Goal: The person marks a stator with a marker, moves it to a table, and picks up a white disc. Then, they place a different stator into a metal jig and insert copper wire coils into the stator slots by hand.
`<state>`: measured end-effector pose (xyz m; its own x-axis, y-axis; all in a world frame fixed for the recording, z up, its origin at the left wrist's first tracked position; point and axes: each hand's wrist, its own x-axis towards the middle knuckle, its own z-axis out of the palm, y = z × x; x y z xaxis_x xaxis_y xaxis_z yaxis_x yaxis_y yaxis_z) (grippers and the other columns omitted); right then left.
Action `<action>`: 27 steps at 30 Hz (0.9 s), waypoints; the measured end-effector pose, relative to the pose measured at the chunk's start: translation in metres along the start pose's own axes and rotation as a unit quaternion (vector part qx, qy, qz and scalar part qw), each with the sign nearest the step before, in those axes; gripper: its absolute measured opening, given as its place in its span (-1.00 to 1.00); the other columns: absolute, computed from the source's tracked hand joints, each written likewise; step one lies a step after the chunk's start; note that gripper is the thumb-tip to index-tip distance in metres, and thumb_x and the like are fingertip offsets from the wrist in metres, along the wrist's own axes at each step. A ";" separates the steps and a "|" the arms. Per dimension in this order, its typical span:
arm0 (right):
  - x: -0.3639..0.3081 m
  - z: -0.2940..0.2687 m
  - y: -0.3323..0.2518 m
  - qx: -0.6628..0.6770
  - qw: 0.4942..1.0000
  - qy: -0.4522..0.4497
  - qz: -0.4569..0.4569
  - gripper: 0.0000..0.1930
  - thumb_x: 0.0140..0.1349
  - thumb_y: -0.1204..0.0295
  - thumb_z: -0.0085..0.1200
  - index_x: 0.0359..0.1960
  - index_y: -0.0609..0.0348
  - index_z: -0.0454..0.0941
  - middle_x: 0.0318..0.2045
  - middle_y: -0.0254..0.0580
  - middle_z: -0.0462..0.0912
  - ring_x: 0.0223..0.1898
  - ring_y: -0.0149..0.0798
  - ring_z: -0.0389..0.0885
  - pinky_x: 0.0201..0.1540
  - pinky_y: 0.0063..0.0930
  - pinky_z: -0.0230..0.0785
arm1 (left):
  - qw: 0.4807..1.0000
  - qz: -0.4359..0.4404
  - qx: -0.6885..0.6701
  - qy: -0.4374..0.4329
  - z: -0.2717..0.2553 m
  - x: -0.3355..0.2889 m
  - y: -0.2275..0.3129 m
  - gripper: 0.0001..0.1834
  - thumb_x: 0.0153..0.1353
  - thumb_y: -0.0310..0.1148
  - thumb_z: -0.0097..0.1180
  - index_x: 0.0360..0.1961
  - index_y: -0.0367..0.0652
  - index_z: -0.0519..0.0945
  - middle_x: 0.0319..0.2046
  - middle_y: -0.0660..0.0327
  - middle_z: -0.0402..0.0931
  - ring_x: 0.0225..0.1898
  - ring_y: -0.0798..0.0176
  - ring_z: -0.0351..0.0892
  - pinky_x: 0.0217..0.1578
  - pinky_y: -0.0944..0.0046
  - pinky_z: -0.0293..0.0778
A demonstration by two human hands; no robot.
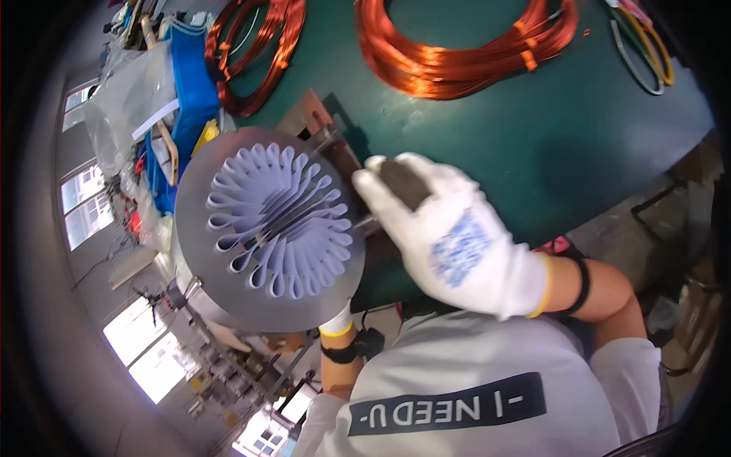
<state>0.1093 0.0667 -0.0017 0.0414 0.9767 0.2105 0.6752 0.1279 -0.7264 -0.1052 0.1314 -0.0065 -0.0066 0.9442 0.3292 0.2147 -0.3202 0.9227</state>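
Observation:
A large grey round metal core (202,266), probably a motor stator, stands left of centre with its end face tilted up at me. Pale lavender insulation strips (301,266) stick out in folded loops all round its central opening. My right hand (457,236), in a white glove with blue print, is just to the right of the core. Its fingers are bent round a dark brown block (406,183). Of my left hand (336,320) only the white glove's cuff end shows at the core's lower edge; the core hides its fingers.
Behind the core is a rusty metal bracket (308,114) on the green table (487,126). Tied copper wire coils (457,72) lie at the back, another coil (263,84) further left. Coloured wires (647,46) lie far right. A blue bin (194,84) with plastic bags stands left.

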 end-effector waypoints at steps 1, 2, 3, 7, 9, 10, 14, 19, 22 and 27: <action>0.005 0.003 -0.008 0.034 0.999 0.039 0.009 -0.37 0.00 0.58 0.00 0.24 0.29 0.32 0.11 0.13 0.49 0.07 0.14 0.46 0.07 -0.05 0.36 | 1.000 0.004 0.008 0.005 0.002 -0.002 -0.002 -0.05 0.29 0.42 -0.36 0.34 -0.25 0.16 0.27 0.05 0.23 0.25 0.09 0.27 0.30 0.05 0.16; 0.010 0.010 -0.011 0.014 0.999 0.051 0.003 -0.33 0.03 0.55 0.00 0.29 0.31 0.24 0.13 0.14 0.46 0.10 0.14 0.43 0.11 -0.07 0.32 | 1.000 0.004 0.012 0.006 0.001 -0.003 -0.005 -0.05 0.29 0.42 -0.36 0.35 -0.25 0.16 0.27 0.05 0.23 0.25 0.09 0.26 0.31 0.05 0.16; 0.013 0.011 -0.013 0.018 0.999 0.044 0.009 -0.32 0.04 0.55 -0.02 0.31 0.32 0.21 0.14 0.16 0.44 0.11 0.14 0.43 0.12 -0.08 0.31 | 1.000 0.002 0.010 0.006 0.001 -0.005 -0.009 -0.05 0.29 0.42 -0.36 0.35 -0.25 0.16 0.28 0.05 0.23 0.26 0.09 0.26 0.31 0.05 0.16; 0.016 0.022 -0.023 -0.051 0.999 0.008 -0.004 -0.28 0.12 0.44 0.00 0.35 0.44 0.09 0.05 0.25 0.47 0.13 0.12 0.36 0.16 -0.13 0.21 | 1.000 -0.002 -0.004 0.009 -0.004 -0.010 -0.019 -0.05 0.30 0.42 -0.37 0.35 -0.25 0.15 0.28 0.05 0.21 0.27 0.09 0.25 0.31 0.06 0.15; 0.014 0.029 -0.025 -0.056 0.998 0.010 0.001 -0.26 0.12 0.44 0.00 0.36 0.45 0.06 0.04 0.27 0.47 0.14 0.14 0.35 0.16 -0.11 0.21 | 1.000 -0.007 -0.010 0.005 -0.006 -0.012 -0.023 -0.05 0.30 0.42 -0.37 0.35 -0.25 0.14 0.29 0.05 0.21 0.27 0.09 0.24 0.31 0.06 0.14; 0.014 0.032 -0.026 -0.048 0.999 0.015 0.001 -0.24 0.11 0.45 0.00 0.37 0.47 0.02 0.04 0.30 0.46 0.15 0.15 0.34 0.16 -0.09 0.21 | 1.000 -0.008 -0.009 0.009 -0.009 -0.014 -0.025 -0.05 0.30 0.42 -0.38 0.35 -0.25 0.14 0.29 0.05 0.20 0.27 0.09 0.24 0.31 0.06 0.14; 0.013 0.026 -0.026 -0.037 0.999 -0.013 -0.019 -0.20 0.06 0.48 0.02 0.37 0.50 -0.01 0.05 0.32 0.45 0.17 0.21 0.33 0.18 -0.04 0.19 | 1.000 -0.013 -0.005 0.016 -0.015 -0.018 -0.027 -0.05 0.30 0.42 -0.38 0.36 -0.25 0.13 0.30 0.05 0.19 0.28 0.08 0.23 0.32 0.06 0.13; 0.005 0.020 -0.015 0.025 0.999 -0.017 -0.015 -0.18 -0.02 0.53 0.07 0.34 0.48 0.06 0.17 0.31 0.36 0.19 0.24 0.32 0.20 -0.02 0.19 | 1.000 -0.012 -0.006 0.009 -0.017 -0.023 -0.031 -0.05 0.30 0.41 -0.39 0.37 -0.25 0.12 0.31 0.05 0.18 0.29 0.08 0.21 0.33 0.06 0.12; -0.008 0.025 -0.008 0.018 1.000 0.012 -0.016 -0.23 0.00 0.51 0.08 0.32 0.42 0.13 0.16 0.27 0.38 0.19 0.21 0.33 0.19 -0.02 0.21 | 1.000 -0.006 0.002 0.010 -0.019 -0.027 -0.033 -0.05 0.30 0.41 -0.39 0.37 -0.25 0.11 0.31 0.05 0.17 0.30 0.08 0.20 0.33 0.06 0.11; -0.010 0.026 0.003 0.059 0.997 0.056 -0.016 -0.39 -0.01 0.47 0.10 0.18 0.31 0.38 0.16 0.10 0.43 0.16 0.13 0.36 0.14 -0.05 0.29 | 1.000 -0.008 0.023 0.006 -0.019 -0.030 -0.032 -0.05 0.31 0.41 -0.40 0.38 -0.25 0.10 0.32 0.05 0.15 0.31 0.08 0.19 0.33 0.06 0.10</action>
<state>0.0913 0.0616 -0.0231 0.1069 0.9475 0.3014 0.5865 0.1847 -0.7886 -0.1307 0.1115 -0.0421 -0.0219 0.9479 0.3179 0.2589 -0.3018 0.9176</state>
